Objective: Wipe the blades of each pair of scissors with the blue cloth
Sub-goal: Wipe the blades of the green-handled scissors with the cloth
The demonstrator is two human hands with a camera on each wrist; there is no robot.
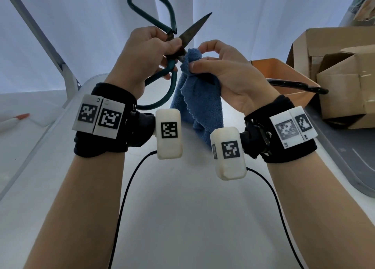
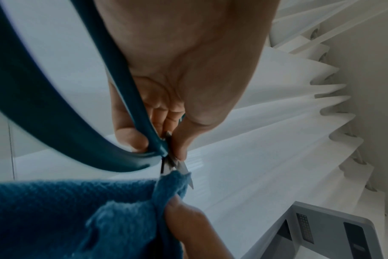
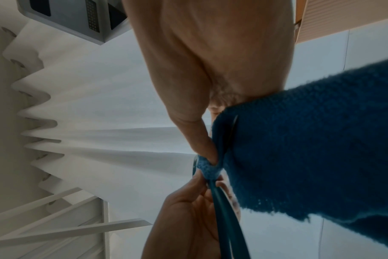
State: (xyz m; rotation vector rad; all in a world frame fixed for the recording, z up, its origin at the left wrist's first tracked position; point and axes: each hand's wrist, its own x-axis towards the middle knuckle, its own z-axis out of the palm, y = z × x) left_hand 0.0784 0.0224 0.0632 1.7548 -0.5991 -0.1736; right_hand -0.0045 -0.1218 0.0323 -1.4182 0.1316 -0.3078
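**One blade wrapped, one still bare**

White curtains hang behind a pale table (image 1: 182, 218). Above it, the left hand (image 1: 146, 53) grips the open green-handled scissors (image 1: 162, 51) near the pivot. The right hand (image 1: 221, 67) pinches the blue cloth (image 1: 199, 102) around the lower blade, just beside that pivot. The upper blade is uncovered, so wiping looks midway. A black-handled pair (image 1: 298, 86) right of the cloth sits in an orange box (image 1: 272, 65), seemingly left to do.

- scissors (image 1: 172, 45) held up over table (image 1: 182, 218), in left hand (image 1: 146, 55), blades spread
- cloth (image 1: 198, 98) right of scissors, pinched by right hand (image 1: 225, 71) around one blade, rest hanging down
- open box (image 1: 284, 76) at right, curved handle (image 1: 298, 86) sticking out
- cardboard boxes (image 1: 341, 69) further right
- pen (image 1: 14, 120) far left
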